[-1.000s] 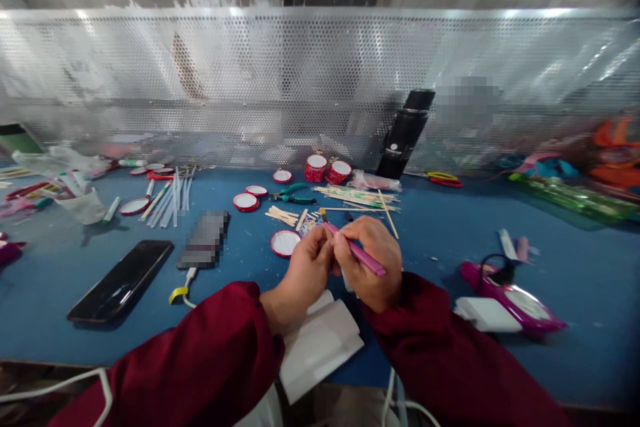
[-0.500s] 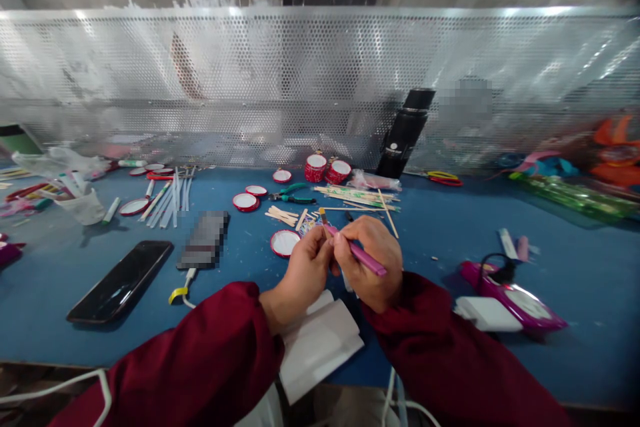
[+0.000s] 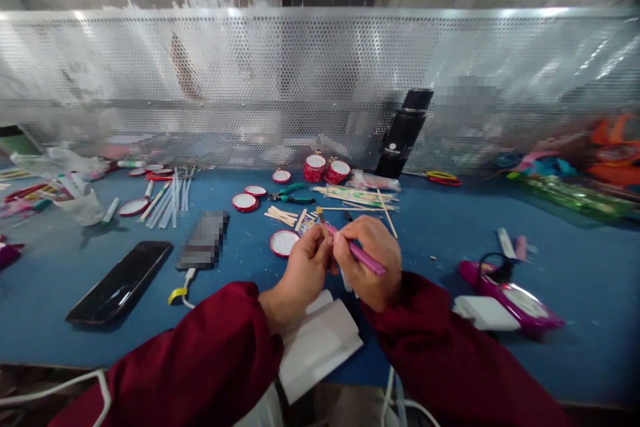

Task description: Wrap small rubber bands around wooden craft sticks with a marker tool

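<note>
My left hand (image 3: pixel 300 273) is closed, pinching a small flat wooden stick (image 3: pixel 322 219) that points up and away and has a yellowish tip. In my right hand (image 3: pixel 375 247) a pink pen (image 3: pixel 367 259) is gripped like a writing tool. Its front end meets the stick at my left fingertips; the exact contact is hidden by the fingers. Under my wrists lies a folded white sheet of paper (image 3: pixel 323 347) at the table edge. Just beyond my left hand are a round white disc with a red rim (image 3: pixel 284 244) and several loose craft sticks (image 3: pixel 281 215).
Two phones (image 3: pixel 120 283) lie left on the blue table (image 3: pixel 450 227). Behind my hands are red-and-white drums (image 3: pixel 315 168), pliers (image 3: pixel 290 195), thin sticks (image 3: pixel 357 197) and a black bottle (image 3: pixel 404 133). A purple glue gun (image 3: pixel 533 310) and white charger (image 3: pixel 485 313) sit right.
Hardly anything differs. The view has shifted very slightly, and both hands keep their hold on the stick and the pen.
</note>
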A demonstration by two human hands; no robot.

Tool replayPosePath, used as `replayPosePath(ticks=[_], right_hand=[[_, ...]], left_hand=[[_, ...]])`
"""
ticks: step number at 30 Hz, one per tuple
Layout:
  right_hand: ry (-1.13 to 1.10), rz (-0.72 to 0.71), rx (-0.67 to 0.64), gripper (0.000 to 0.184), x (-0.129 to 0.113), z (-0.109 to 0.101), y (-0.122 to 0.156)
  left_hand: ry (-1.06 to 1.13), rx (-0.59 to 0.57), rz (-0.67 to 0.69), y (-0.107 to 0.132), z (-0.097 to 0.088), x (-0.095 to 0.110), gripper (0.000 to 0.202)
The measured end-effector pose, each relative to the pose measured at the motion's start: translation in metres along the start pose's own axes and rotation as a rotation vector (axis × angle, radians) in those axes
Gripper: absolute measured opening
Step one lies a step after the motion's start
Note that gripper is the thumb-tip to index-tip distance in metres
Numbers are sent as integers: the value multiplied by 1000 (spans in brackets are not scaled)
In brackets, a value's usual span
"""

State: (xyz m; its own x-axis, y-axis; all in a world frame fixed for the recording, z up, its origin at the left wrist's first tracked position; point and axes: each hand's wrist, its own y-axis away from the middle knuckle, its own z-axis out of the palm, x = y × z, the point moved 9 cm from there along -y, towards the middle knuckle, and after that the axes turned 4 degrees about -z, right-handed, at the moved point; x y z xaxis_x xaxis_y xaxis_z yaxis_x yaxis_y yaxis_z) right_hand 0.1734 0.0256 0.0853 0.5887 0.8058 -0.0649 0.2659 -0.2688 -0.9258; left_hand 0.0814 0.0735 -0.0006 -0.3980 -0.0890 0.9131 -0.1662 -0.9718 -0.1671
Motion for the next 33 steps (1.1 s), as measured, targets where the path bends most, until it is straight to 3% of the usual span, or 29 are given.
replayPosePath(ticks=[8, 18, 27, 33], right_hand=[[37, 17, -6, 16, 3, 2, 1], [31, 94, 19, 21, 16, 1, -1], [41, 333, -237, 23, 40, 40, -1], [46, 509, -312, 21, 46, 47, -19]], left_hand=[[-27, -10, 0, 0, -1, -1, 45], [-92, -51, -47, -9, -2, -4, 30], [-167, 52, -121, -20, -21, -4, 11], [-177, 87, -110, -27, -34, -4, 14]])
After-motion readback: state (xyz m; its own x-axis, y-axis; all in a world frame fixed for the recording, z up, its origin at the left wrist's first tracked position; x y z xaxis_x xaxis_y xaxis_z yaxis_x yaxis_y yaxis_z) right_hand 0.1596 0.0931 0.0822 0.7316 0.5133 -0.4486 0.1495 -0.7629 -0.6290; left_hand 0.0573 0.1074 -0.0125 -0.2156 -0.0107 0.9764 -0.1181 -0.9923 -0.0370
